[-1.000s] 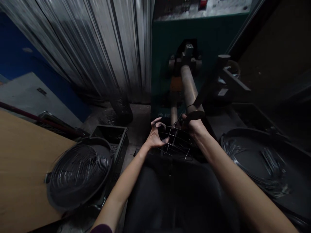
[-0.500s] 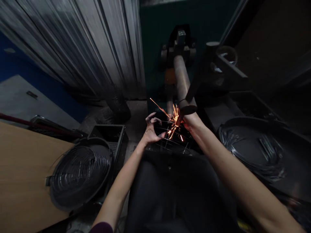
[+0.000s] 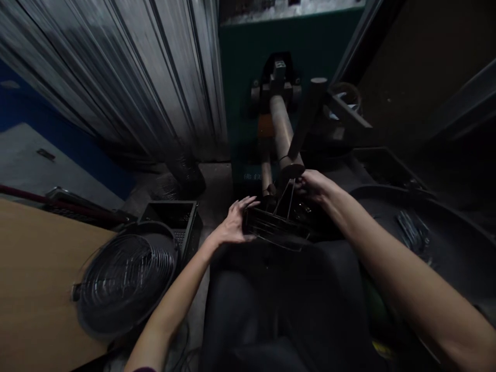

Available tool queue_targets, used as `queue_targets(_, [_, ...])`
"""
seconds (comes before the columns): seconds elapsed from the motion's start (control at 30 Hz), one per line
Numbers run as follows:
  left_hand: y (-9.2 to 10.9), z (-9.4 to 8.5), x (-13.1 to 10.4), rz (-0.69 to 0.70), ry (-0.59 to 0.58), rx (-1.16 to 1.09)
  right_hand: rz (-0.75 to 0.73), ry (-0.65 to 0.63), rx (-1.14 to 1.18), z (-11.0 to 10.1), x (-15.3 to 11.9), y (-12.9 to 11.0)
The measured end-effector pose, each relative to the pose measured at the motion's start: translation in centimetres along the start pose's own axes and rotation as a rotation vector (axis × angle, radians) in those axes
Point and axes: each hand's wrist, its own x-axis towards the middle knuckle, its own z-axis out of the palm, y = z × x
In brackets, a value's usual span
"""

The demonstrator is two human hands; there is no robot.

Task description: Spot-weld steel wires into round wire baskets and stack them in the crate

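A dark wire frame [image 3: 277,225] with thin rods lies across my lap, below the cylindrical arms of a green machine [image 3: 284,129]. My left hand [image 3: 240,222] is at its left side, thumb and fingers curved around the edge of the wires. To the right of the machine's upper arm tip, my right hand [image 3: 312,185] has its fingers bent together beside the rods; what they hold is too dark to make out. The lower arm [image 3: 266,178] ends just above the frame.
A round tray of wire rings [image 3: 126,279] stands at the left, beside a black crate [image 3: 189,227]. On the right is a large round tray [image 3: 457,248] with short metal pieces. A corrugated metal wall [image 3: 155,67] rises behind.
The orange sparks at the machine's tips are gone. The wire frame now sits lower and tilted differently. My right hand has come into view beside the arm tip. The view has shifted slightly.
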Motion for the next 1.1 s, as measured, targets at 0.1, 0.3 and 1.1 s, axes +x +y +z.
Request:
queue_targets(0.1, [3.0, -1.3, -1.6, -0.223, -0.01, -0.172, -0.02, 0.053, -0.101, 0.1, -4.6, 3.1])
queue_targets(0.3, [8.6, 4.6, 0.9, -0.413, 0.127, -0.386, -0.466, 0.049, -0.735, 5.3, -13.2, 10.5])
queue_targets(1.1, [13.2, 3.8, -2.3, -0.297, 0.213, 0.064, 0.055, -0.114, -0.841, -5.0, -21.4, 1.8])
